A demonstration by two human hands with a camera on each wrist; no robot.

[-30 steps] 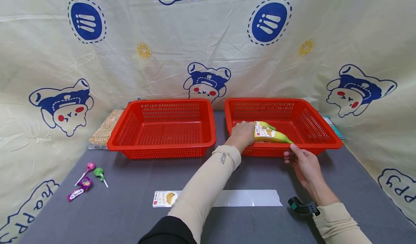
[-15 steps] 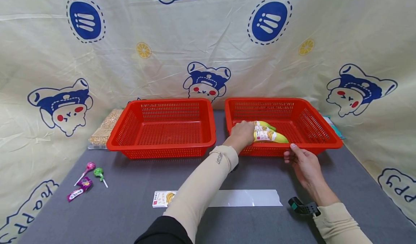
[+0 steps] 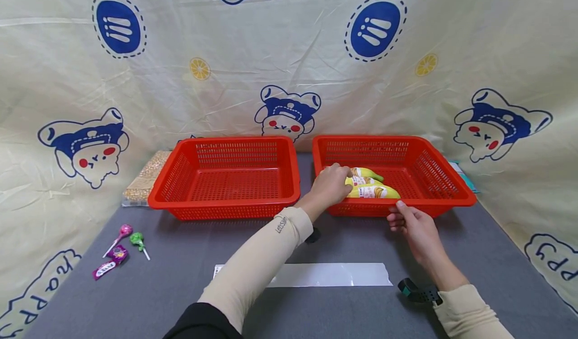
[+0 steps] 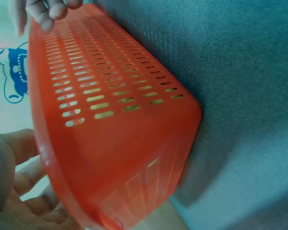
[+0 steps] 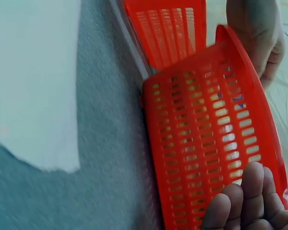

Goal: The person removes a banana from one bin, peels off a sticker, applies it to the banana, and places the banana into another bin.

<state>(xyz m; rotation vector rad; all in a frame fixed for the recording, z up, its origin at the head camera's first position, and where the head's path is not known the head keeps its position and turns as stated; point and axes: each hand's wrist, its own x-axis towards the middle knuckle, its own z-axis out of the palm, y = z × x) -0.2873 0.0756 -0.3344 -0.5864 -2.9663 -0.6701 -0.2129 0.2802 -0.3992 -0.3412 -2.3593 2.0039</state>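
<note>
Several yellow bananas (image 3: 372, 192) with printed white labels lie side by side in the right red basket (image 3: 433, 203), near its front wall. My left hand (image 3: 331, 182) reaches over the basket's front left, its spread fingers at the bananas' left ends. In the left wrist view, the fingers (image 4: 31, 179) of that hand stand apart beside the rim. At the front rim is my right hand (image 3: 417, 228), thumb tip right at the edge and fingers loosely bent outside the wall. The right wrist view has its fingers (image 5: 252, 187) against the slotted side, holding nothing.
A second red basket (image 3: 226, 202) stands to the left, a bag of grain (image 3: 146, 179) beside it. Wrapped lollipops (image 3: 137, 239) and purple-wrapped sweets (image 3: 112, 261) lie front left. A white strip (image 3: 334, 275) lies in front, partly under my left forearm. A teal packet (image 3: 465, 177) sits far right.
The nearest banana has settled lower and left among the others. My left hand has loosened from the bananas and drawn slightly left; my right hand has shifted a little left along the rim.
</note>
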